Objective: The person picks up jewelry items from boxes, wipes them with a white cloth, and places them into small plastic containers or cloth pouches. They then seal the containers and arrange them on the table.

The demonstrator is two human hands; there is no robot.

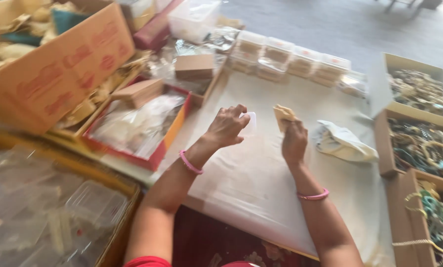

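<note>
Both hands work near the middle of a pale sheet-covered surface (261, 183). The left hand (227, 127) holds a small clear plastic piece (251, 123), seemingly a lid or little box, just above the surface; the fingers (241, 110) curl closed around its near edge. It looks thin, light and smooth, so likely slippery and easy to crack if squeezed; a pinch at the rim or corners seems the safest hold. The right hand (294, 141) pinches a small tan card (284, 114) from below, fingers closed on its lower part with the top poking out. The card looks light, stiff and easy to bend, best held by its edges. The two items sit close together, not clearly touching; motion blur hides finer detail.

Just right of the right hand lies a crumpled white cloth (342, 142). A row of clear plastic boxes (290, 59) lines the far edge, and open cardboard trays of bangles (421, 146) stand at the right
</note>
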